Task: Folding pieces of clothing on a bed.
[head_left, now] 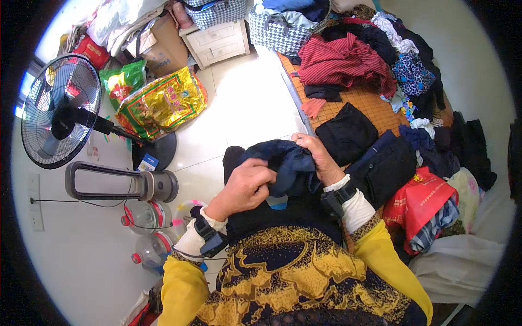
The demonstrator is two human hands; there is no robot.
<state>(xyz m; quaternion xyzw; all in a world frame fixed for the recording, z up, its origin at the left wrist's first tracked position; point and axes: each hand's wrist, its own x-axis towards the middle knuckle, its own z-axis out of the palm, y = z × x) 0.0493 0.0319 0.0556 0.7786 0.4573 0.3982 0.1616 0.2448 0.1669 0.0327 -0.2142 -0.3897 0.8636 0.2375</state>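
Note:
A dark navy cloth garment [287, 163] lies bunched over my lap, its type not clear. My left hand [248, 185] is at its left side, fingers curled on the fabric near a fold. With thumb and fingers my right hand [320, 157] grips the garment's upper right edge. Beside my right hand, a folded black garment [346, 132] rests on the orange-brown mat [359, 102]. Folded dark trousers [387, 171] lie nearer to my right forearm. A small light blue patch shows between my legs, below the cloth.
Piled clothes, with a red striped garment [342, 61], cover the mat's far part. A red plastic bag [420, 199] lies at right. On the left stand a pedestal fan [63, 112], a bladeless fan [159, 185] and large plastic bottles [151, 218]. A houndstooth basket [281, 34] and drawers [218, 42] stand ahead.

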